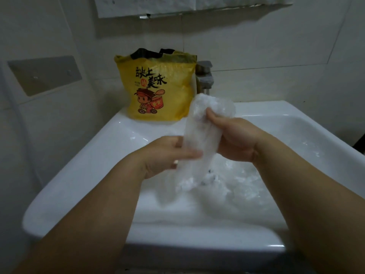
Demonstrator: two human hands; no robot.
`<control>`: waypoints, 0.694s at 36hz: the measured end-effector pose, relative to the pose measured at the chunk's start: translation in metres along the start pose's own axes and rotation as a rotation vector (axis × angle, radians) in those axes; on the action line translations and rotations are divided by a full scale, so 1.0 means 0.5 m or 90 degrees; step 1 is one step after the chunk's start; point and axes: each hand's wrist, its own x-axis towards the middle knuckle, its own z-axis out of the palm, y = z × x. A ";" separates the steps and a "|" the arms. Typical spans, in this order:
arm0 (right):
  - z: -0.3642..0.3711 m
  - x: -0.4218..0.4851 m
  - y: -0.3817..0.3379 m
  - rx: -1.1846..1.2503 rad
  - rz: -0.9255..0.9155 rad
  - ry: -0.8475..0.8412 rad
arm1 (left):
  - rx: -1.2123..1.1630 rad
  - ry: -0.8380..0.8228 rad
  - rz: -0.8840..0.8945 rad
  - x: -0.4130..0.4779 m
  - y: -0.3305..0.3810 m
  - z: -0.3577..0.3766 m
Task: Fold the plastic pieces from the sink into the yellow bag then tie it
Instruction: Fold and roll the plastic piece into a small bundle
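Our right hand (235, 139) grips a plastic piece (199, 131) near its top, and our left hand (169, 153) pinches it lower, above the sink (79, 165). More plastic pieces (227, 184) lie below; the yellow bag (158, 91) behind stands untied.

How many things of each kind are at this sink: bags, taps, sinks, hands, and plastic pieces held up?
yellow bag: 1
tap: 1
sink: 1
hands: 2 (left hand, right hand)
plastic piece held up by both hands: 1
Total: 6
The heap of plastic in the sink is too blurred to count, so it is left out.
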 end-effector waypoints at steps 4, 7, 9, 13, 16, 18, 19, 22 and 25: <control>0.020 -0.005 0.015 -0.087 0.035 -0.052 | -0.108 0.113 0.049 0.007 0.013 0.007; 0.023 -0.005 0.008 -0.029 -0.006 0.024 | -0.161 0.217 0.051 0.016 0.007 -0.003; 0.022 -0.004 0.004 -0.023 -0.037 0.067 | -0.250 0.212 0.038 0.017 0.011 -0.017; 0.030 -0.005 0.009 -0.047 -0.058 0.067 | -0.323 0.069 -0.027 0.013 0.012 -0.030; 0.037 -0.009 0.012 -0.049 -0.082 0.048 | -0.319 0.054 -0.093 0.022 -0.001 -0.035; 0.038 -0.011 0.011 -0.086 -0.104 0.043 | -0.360 0.094 -0.129 0.027 -0.005 -0.043; 0.037 -0.012 0.012 -0.139 -0.119 0.042 | -0.394 0.121 -0.146 0.028 -0.005 -0.048; 0.036 -0.020 0.023 -0.436 -0.188 0.035 | -0.475 0.182 -0.182 0.033 -0.009 -0.062; 0.052 -0.030 0.030 -0.621 -0.281 -0.001 | -0.483 0.220 -0.199 0.035 -0.013 -0.059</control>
